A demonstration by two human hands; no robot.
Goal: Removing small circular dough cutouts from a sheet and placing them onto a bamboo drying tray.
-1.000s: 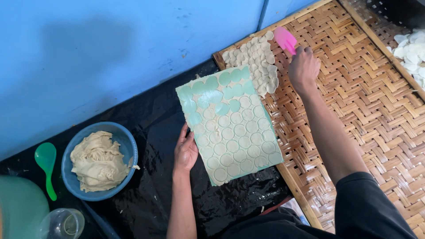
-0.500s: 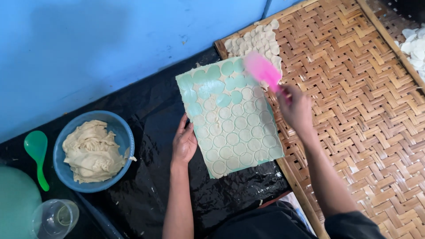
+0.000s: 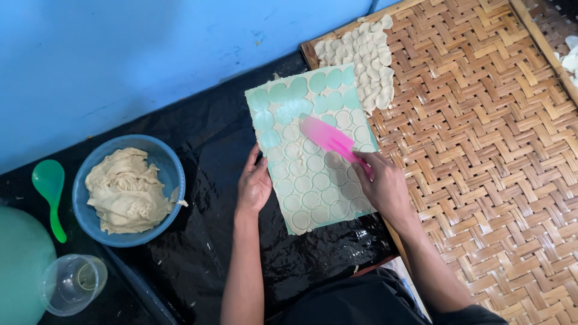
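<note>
A light green board (image 3: 272,96) covered with thin round dough discs lies on black plastic sheeting. My left hand (image 3: 253,184) rests flat against the board's left edge, holding it steady. My right hand (image 3: 383,184) grips a pink spatula (image 3: 327,138), whose flat blade lies on the discs near the board's upper middle. Empty round marks show along the board's top part. Several pale dough discs (image 3: 367,60) lie in a patch on the woven bamboo tray (image 3: 494,150) just beyond the board's far right corner.
A blue bowl (image 3: 162,162) with a lump of pale dough sits at left on the black sheeting (image 3: 205,126). A green spoon (image 3: 49,189), a clear plastic cup (image 3: 72,284) and a green rounded object (image 3: 18,265) lie further left. A blue wall (image 3: 120,54) runs behind.
My right hand has brought the pink spatula back from the discs on the bamboo tray onto the green board. My left hand has stayed at the board's edge.
</note>
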